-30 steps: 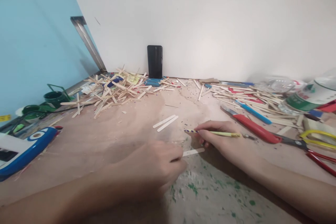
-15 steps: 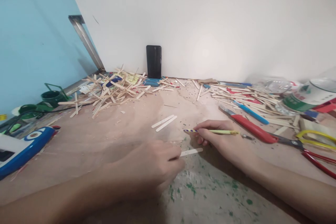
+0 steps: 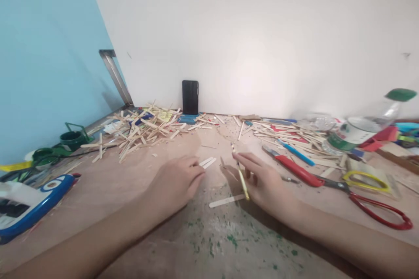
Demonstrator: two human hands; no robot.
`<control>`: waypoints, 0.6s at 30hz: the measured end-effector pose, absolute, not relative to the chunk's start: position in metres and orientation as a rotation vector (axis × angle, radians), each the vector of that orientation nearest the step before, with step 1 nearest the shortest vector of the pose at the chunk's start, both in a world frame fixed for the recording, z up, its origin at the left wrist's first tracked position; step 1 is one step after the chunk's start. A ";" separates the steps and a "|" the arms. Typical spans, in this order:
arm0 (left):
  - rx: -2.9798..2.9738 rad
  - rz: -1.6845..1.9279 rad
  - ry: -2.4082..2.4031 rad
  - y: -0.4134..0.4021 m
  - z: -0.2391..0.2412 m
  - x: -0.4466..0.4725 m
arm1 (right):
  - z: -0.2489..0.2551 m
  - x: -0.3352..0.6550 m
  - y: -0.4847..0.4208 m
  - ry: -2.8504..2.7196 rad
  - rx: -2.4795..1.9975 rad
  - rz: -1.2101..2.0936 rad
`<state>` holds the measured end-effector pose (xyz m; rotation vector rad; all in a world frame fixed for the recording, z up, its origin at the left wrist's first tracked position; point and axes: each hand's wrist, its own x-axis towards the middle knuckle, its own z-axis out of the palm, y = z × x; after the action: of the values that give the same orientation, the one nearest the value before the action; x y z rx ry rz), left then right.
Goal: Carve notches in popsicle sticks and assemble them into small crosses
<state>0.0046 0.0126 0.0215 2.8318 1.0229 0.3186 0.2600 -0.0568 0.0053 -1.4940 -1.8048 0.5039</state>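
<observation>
My left hand (image 3: 178,181) lies low over the tabletop, its fingers bent and close together over the left ends of two pale craft sticks (image 3: 209,162); only the right ends of the sticks show. A pale yellow pencil (image 3: 242,178) with a patterned far end is held in my right hand (image 3: 265,183), turned to point away from me. Below the pencil, a single craft stick (image 3: 224,202) lies flat, its right end at the pencil and the hand's shadow.
A tangled heap of craft sticks (image 3: 144,130) sits back left; more sticks (image 3: 294,137) lie back right. A black phone (image 3: 190,97) leans on the white wall. Scissors (image 3: 342,186), a red-handled knife (image 3: 299,170), a blue pen (image 3: 296,152) and a plastic bottle (image 3: 356,133) are at right.
My left hand has moved from the single stick, up and left to the pair. The right hand has swung the pencil from sideways to pointing away. The view has tilted up.
</observation>
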 end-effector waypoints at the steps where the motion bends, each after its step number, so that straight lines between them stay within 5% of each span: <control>1: 2.830 0.313 1.052 0.017 0.024 0.004 | 0.005 0.261 -0.055 -1.802 -1.524 0.446; 18: 2.968 -0.304 1.253 0.016 0.048 0.012 | 0.049 0.336 -0.084 -2.319 -2.023 0.196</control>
<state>0.0123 0.0163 0.0479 2.9679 1.2527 -0.3042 0.3363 -0.0840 0.0487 -2.0230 -2.3188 0.1959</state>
